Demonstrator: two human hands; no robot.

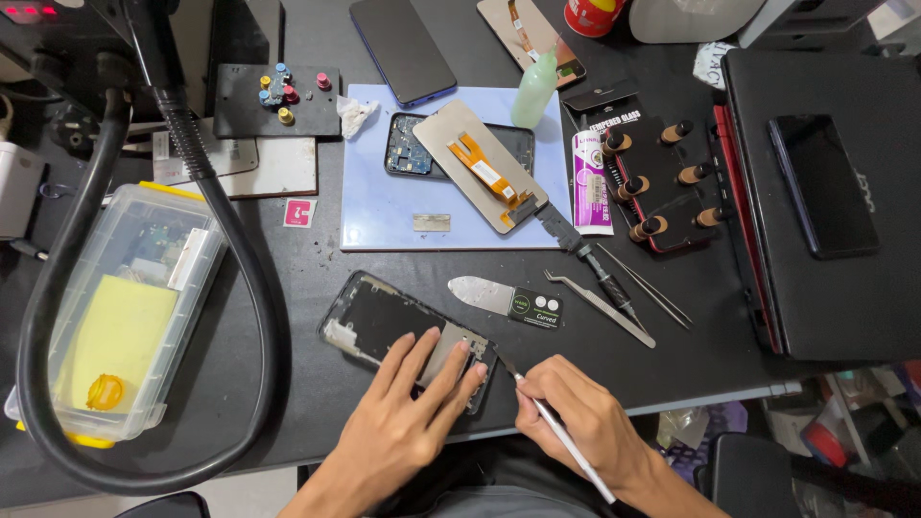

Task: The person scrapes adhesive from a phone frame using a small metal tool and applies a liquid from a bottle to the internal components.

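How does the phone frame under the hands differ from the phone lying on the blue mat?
The phone frame lies tilted near the table's front edge, pinned by the left hand; the phone on the mat lies untouched. The frame's inside looks mostly black and bare; the mat phone shows a blue circuit board, with a display panel resting across it. The right hand works a thin tool at the frame's corner. Both are opened up.

A phone repair workbench, judging by what surrounds the pale blue work mat [384, 216]. On the mat lies an opened phone [414, 146] under a detached screen panel [480, 163]. Right of it lie tweezers [600, 305]; left of it, a thick black hose [230, 240] and a clear parts box [125, 307].
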